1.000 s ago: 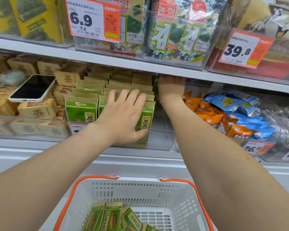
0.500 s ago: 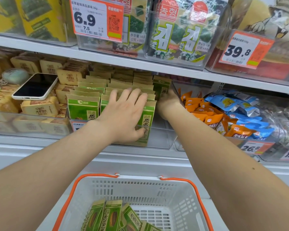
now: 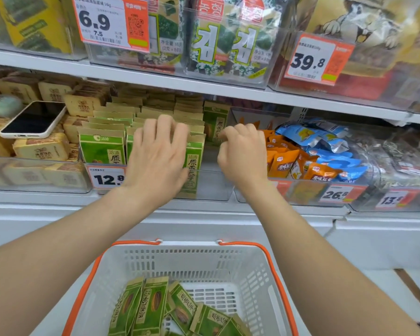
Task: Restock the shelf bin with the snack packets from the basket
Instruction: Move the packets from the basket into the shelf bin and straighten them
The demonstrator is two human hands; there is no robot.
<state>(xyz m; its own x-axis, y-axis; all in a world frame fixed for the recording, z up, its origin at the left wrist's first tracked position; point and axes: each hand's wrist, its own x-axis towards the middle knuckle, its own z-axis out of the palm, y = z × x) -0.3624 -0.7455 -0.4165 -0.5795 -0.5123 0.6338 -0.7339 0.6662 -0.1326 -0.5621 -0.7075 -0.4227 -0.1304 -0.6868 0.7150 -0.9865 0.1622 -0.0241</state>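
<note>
I am pressing my left grip (image 3: 155, 163) flat against the front rows of green snack packets (image 3: 102, 149) standing upright in the clear shelf bin (image 3: 211, 187); its fingers are lying straight and spread over the packet tops, so it is wide and holding nothing. My right grip (image 3: 243, 158) is hovering at the right side of the same bin, fingers curled narrow, with the fingertips just beside a single green packet (image 3: 215, 120) standing upright at the back right. I cannot tell whether those fingertips are pinching that packet's edge or only sitting next to it.

Below both forearms the white basket (image 3: 272, 270) with its orange rim is waiting; more green packets (image 3: 153, 301) are lying tumbled in its bottom, some leaning on each other. A price tag (image 3: 106, 178) is hanging on the bin's front, its right end hidden behind my left wrist. In the bin to the left a phone (image 3: 32, 120) is lying face up on tan packets; in the bin to the right orange packets (image 3: 281, 163) and blue packets (image 3: 325, 141) are piling loosely together.
</note>
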